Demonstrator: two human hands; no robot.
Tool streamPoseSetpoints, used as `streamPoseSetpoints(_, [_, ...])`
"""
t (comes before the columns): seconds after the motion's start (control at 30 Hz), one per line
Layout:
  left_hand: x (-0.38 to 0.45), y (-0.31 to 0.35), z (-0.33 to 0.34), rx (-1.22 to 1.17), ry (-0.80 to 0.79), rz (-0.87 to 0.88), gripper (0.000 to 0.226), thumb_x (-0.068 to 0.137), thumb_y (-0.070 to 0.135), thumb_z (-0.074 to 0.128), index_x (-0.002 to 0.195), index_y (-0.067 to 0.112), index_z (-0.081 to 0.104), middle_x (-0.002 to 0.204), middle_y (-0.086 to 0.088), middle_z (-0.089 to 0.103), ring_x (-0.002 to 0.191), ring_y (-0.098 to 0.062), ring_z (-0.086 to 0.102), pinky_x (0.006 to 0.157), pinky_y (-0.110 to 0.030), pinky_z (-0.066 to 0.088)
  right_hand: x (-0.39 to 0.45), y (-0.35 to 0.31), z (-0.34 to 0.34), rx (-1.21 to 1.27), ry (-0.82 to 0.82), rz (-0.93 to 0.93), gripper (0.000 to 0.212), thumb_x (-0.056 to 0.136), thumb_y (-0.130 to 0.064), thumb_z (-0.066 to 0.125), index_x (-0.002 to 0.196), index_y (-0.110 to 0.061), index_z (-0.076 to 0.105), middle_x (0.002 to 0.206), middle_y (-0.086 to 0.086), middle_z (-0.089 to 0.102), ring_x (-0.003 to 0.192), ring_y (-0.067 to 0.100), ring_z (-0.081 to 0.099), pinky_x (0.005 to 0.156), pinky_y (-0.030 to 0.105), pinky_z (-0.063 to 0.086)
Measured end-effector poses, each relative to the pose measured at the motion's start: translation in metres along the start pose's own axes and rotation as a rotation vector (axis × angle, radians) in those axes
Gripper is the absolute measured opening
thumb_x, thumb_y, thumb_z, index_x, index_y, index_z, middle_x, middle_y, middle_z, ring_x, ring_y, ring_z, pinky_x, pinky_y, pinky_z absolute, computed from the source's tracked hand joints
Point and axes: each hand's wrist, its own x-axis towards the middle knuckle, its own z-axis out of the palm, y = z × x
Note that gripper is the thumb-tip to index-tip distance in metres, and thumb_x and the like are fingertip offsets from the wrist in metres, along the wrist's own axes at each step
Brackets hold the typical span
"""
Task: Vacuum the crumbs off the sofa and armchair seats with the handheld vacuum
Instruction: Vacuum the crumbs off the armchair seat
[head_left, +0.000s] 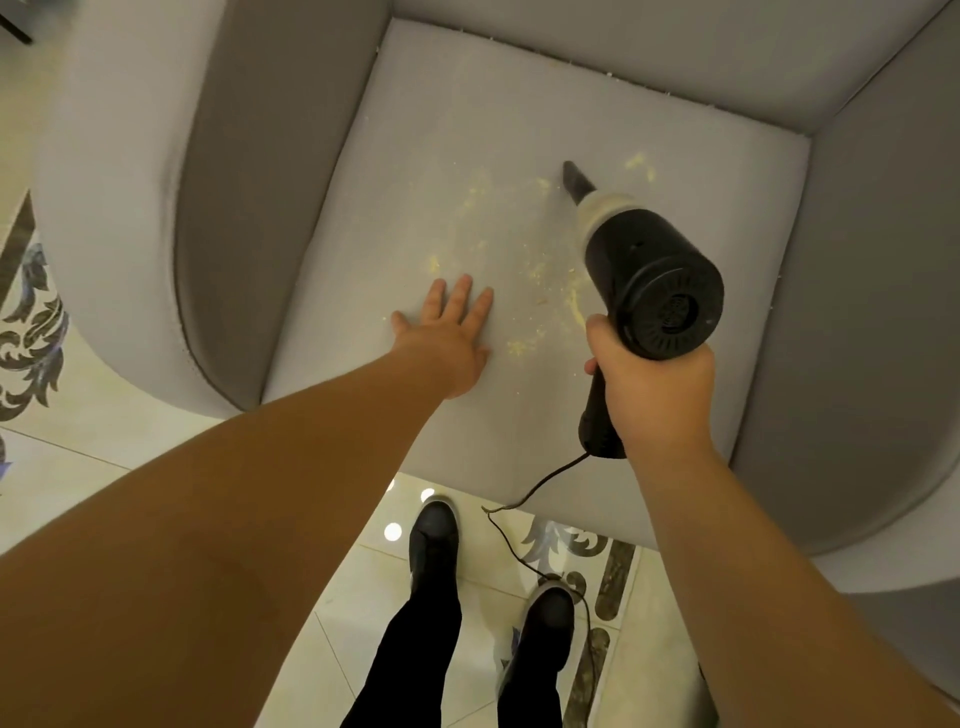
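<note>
A light grey armchair seat cushion (415, 156) fills the upper middle of the head view. Yellow crumbs (524, 270) lie scattered across its centre, with another small patch near the nozzle tip. My right hand (654, 389) grips the handle of a black handheld vacuum (649, 275). The vacuum's dark narrow nozzle (575, 179) points up and left, its tip touching the cushion. My left hand (447, 332) rests flat on the seat with fingers spread, just left of the crumbs.
Grey padded armrests (228, 208) rise on both sides and a backrest (623, 47) at the top. The vacuum's thin black cord (519, 551) hangs over the seat's front edge onto the patterned tile floor, running past my black shoes (434, 540).
</note>
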Motion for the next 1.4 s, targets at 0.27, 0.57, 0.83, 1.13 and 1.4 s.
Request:
streamPoseSetpoints(0.27, [0.001, 0.0, 0.005, -0.032, 0.005, 0.022, 0.078, 0.107, 0.056, 0.031, 0.159, 0.038, -0.025, 0.167, 0.004, -0.033, 0.155, -0.029, -0.025, 0.121, -0.071, 0.008, -0.008, 0.003, 0.01, -0.03, -0.147, -0.007, 0.019, 0.089, -0.021, 0.08, 0.087, -0.029, 0.064, 0.087, 0.013, 0.076, 0.076, 0.018, 0.07, 0.065, 0.02, 0.056])
streamPoseSetpoints(0.57, [-0.012, -0.03, 0.01, 0.002, 0.038, 0.037, 0.083, 0.103, 0.066, 0.027, 0.158, 0.036, -0.027, 0.166, 0.007, -0.034, 0.154, -0.026, -0.028, 0.12, -0.072, 0.004, 0.004, 0.0, 0.025, -0.056, -0.154, -0.053, 0.018, 0.087, -0.024, 0.081, 0.089, -0.03, 0.065, 0.088, 0.01, 0.075, 0.083, 0.022, 0.071, 0.067, 0.018, 0.056])
streamPoseSetpoints(0.83, [-0.006, -0.027, 0.014, -0.009, -0.02, 0.015, 0.087, 0.101, 0.067, 0.031, 0.156, 0.038, -0.03, 0.163, 0.009, -0.039, 0.153, -0.026, -0.03, 0.119, -0.073, 0.006, 0.01, 0.0, 0.033, -0.07, -0.132, -0.123, 0.016, 0.085, -0.025, 0.085, 0.096, -0.024, 0.072, 0.085, 0.003, 0.076, 0.083, 0.019, 0.074, 0.073, 0.02, 0.058])
streamPoseSetpoints(1.13, [-0.004, -0.029, 0.021, -0.024, 0.007, 0.029, 0.089, 0.101, 0.069, 0.031, 0.154, 0.038, -0.033, 0.163, 0.006, -0.04, 0.152, -0.027, -0.032, 0.119, -0.073, 0.002, 0.012, -0.003, 0.04, -0.135, -0.202, -0.07, 0.013, 0.086, -0.022, 0.082, 0.092, -0.024, 0.07, 0.084, 0.009, 0.076, 0.08, 0.023, 0.073, 0.066, 0.02, 0.057])
streamPoseSetpoints(1.4, [-0.004, -0.029, 0.019, -0.002, -0.002, 0.018, 0.091, 0.1, 0.07, 0.032, 0.154, 0.037, -0.034, 0.162, 0.008, -0.041, 0.153, -0.026, -0.032, 0.118, -0.074, 0.007, 0.016, -0.014, 0.043, -0.083, -0.131, -0.106, 0.017, 0.088, -0.024, 0.081, 0.088, -0.03, 0.066, 0.086, 0.009, 0.076, 0.084, 0.025, 0.073, 0.074, 0.028, 0.059])
